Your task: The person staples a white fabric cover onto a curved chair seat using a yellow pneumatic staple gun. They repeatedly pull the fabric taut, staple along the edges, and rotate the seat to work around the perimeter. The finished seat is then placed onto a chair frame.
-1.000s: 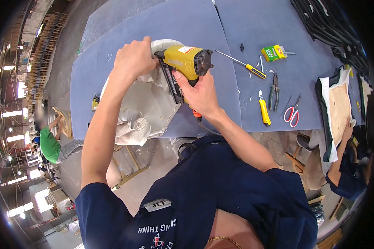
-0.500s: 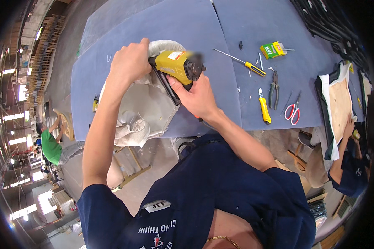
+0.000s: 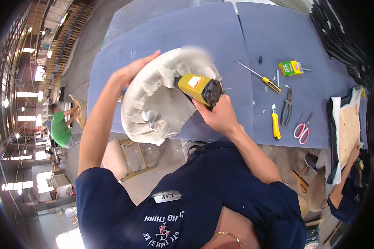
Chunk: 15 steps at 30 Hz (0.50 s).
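Note:
A cream fabric-covered curved piece (image 3: 143, 97), like a chair back or seat shell, is at the near edge of the blue table, its folded cloth bunched at the near end. My left hand (image 3: 133, 72) lies along its outer left rim, fingers stretched out against the cloth. My right hand (image 3: 220, 116) is closed round the grip of a yellow-and-black staple gun (image 3: 199, 89). The gun's nose points left over the hollow of the piece; whether it touches the cloth I cannot tell. A crumpled pale scrap (image 3: 150, 116) rests inside the hollow.
Right of the piece, on the table (image 3: 241, 120), lie a screwdriver (image 3: 265, 79), a staple box (image 3: 290, 68), pliers (image 3: 286, 108), a yellow cutter (image 3: 275, 122) and scissors (image 3: 303, 130). A co-worker's hand (image 3: 354, 154) holds a padded panel (image 3: 347, 124) at far right.
The cream piece has turned, showing more of its outer curve. My left hand has shifted from beside the gun to the outer rim. The staple gun has moved right and away from the rim.

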Available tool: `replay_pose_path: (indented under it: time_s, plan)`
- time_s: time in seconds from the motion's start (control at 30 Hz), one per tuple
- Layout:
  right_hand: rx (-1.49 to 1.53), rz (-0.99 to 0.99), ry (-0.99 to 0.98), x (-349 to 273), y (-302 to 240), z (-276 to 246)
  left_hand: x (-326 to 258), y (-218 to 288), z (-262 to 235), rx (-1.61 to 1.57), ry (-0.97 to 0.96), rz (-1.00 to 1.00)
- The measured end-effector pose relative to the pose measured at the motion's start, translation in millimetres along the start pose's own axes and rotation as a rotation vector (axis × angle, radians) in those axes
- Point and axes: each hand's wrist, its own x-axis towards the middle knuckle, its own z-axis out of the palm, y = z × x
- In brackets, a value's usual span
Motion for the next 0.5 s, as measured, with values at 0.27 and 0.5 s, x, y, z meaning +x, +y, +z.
replay_pose_path:
  time_s: [0.27,0.5]
  plan:
    - [-0.160,-0.143,0.067,5,15,18,-17,11,18,0.470,0.141,0.223]
    - [-0.101,0.002,0.024,3,13,16,-34,3,58,1.219,0.460,0.474]
